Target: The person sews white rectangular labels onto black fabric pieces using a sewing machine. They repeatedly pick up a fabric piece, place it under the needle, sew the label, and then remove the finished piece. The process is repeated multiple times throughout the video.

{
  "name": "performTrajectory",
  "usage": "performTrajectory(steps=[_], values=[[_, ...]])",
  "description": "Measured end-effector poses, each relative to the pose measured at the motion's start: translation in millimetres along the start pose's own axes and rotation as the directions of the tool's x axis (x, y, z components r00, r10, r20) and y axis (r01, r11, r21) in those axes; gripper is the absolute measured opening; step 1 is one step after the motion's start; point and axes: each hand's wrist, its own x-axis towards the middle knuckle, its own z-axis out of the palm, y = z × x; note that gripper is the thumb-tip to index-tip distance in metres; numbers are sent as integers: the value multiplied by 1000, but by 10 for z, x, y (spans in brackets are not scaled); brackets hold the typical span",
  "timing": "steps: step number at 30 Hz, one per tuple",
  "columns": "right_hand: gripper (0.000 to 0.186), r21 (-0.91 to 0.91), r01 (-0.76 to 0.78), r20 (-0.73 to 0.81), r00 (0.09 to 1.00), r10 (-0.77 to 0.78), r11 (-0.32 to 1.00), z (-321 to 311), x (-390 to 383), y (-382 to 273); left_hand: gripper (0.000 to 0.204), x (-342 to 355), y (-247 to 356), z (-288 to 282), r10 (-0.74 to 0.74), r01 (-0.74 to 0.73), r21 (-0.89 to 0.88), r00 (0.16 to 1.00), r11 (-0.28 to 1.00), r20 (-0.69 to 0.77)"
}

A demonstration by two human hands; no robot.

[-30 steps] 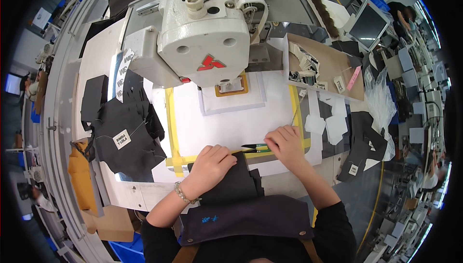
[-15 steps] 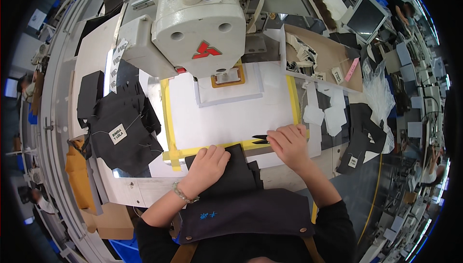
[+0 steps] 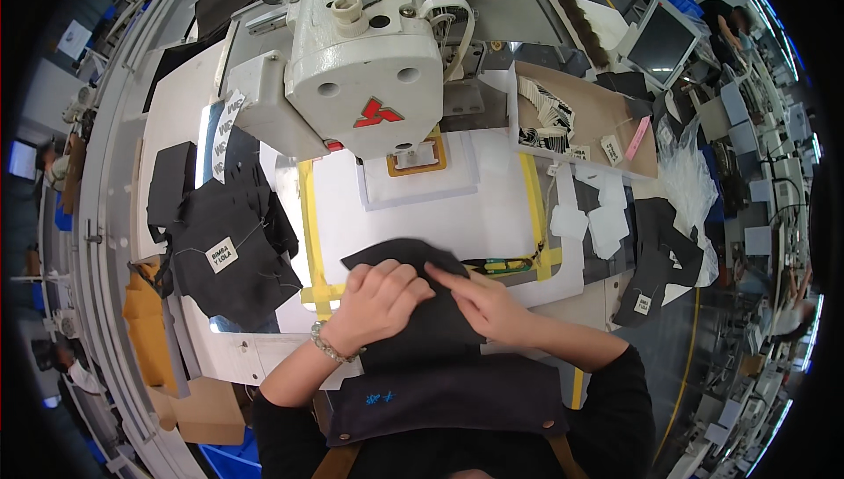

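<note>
A piece of black fabric is held up in front of my body, its upper edge curving away from me and slightly blurred. My left hand is closed on it with bent fingers. At the fabric's right edge, my right hand pinches it between thumb and fingers. More black fabric hangs below both hands toward my apron. Just beyond my right hand, thread snips with yellow-green handles lie on the yellow-taped white sheet. Their tips reach toward the fabric.
A white sewing machine head stands ahead over a clear template. Black fabric pieces with a pale label lie at left. A carton of labels, white paper pieces and more black fabric are at right.
My right hand has put down the snips and moved left onto the black fabric. The fabric has been lifted and spread farther forward, while my left hand stays on it.
</note>
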Motion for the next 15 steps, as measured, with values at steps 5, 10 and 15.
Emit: performTrajectory(steps=[5,10,15], values=[[64,303,-39,-173,980,96,952,-56,-25,319,41,-42,306,228,72,-14,-263,974,965,213],[70,321,-63,-94,991,98,945,-176,-46,311,30,-200,228,194,137,-111,-145,973,983,185],[77,290,-379,209,921,328,879,-441,10,138,24,-403,168,76,173,-147,-132,963,980,208]])
